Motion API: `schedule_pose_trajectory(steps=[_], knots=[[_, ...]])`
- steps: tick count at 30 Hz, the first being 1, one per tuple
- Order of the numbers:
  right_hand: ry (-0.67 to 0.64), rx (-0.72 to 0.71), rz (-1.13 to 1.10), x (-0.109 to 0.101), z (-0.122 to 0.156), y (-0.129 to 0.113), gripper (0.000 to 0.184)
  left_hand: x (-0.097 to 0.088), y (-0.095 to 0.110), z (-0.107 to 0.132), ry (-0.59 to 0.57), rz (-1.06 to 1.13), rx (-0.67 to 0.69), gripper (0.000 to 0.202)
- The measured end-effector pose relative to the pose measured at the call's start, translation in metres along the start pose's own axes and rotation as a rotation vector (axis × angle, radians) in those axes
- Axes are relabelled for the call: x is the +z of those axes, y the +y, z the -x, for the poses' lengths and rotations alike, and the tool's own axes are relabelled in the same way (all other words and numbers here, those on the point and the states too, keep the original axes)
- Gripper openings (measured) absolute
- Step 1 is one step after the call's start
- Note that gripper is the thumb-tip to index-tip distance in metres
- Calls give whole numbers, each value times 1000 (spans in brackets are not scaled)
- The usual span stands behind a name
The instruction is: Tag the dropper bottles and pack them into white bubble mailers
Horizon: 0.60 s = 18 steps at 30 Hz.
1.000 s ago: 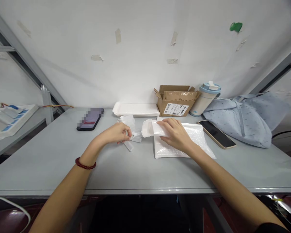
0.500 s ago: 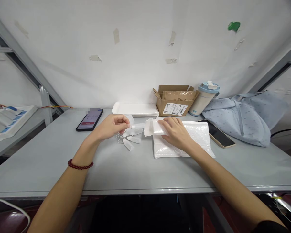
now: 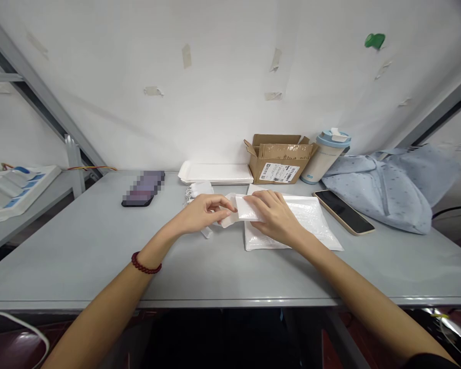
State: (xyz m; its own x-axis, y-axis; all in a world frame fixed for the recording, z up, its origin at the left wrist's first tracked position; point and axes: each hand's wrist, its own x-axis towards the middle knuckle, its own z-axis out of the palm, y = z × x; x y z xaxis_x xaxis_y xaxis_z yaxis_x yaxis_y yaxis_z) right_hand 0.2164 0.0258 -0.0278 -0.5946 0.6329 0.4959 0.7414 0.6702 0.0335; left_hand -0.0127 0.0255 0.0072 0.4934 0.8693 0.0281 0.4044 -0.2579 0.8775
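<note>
My right hand [image 3: 274, 218] is closed around a small white bubble mailer [image 3: 247, 209], its flap end pointing left. Under that hand a larger white padded envelope [image 3: 305, 225] lies flat on the table. My left hand [image 3: 205, 211] is at the small mailer's flap, thumb and fingers pinched together. Whatever those fingertips hold is hidden by the hand and the flap. Behind and beneath the left hand lie several white tags with string loops [image 3: 201, 189], partly covered by it.
A stack of white envelopes [image 3: 217, 173] rests by the wall beside an open cardboard box [image 3: 280, 161]. To the right are a blue-lidded tumbler [image 3: 325, 156], a phone [image 3: 343, 211] and a pale blue bag [image 3: 380, 187]. Another phone [image 3: 144, 189] lies at left on the grey table [image 3: 100, 256].
My left hand has moved right and slightly nearer, from the tags to the mailer's flap. My right hand has shifted the small mailer slightly left and nearer.
</note>
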Motion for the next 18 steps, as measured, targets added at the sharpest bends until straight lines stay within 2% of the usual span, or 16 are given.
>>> schedule_pose_trajectory(steps=[2,6,8,12,15,18], knots=[[11,18,-7,-1,0,2,43,-6,2,2,71,9,-34,20],[28,59,-11,-3,0,8,44,-36,1,9,325,20,-121,14],[40,68,-14,-4,0,11,44,-52,-5,12,354,-66,-184,12],[43,75,-26,-3,0,12,44,-67,-18,13,214,-344,-332,11],[31,78,-22,-2,0,12,44,-65,-23,9,120,-488,-386,13],[19,86,-17,-2,0,12,44,-60,-26,5,77,-588,-423,18]])
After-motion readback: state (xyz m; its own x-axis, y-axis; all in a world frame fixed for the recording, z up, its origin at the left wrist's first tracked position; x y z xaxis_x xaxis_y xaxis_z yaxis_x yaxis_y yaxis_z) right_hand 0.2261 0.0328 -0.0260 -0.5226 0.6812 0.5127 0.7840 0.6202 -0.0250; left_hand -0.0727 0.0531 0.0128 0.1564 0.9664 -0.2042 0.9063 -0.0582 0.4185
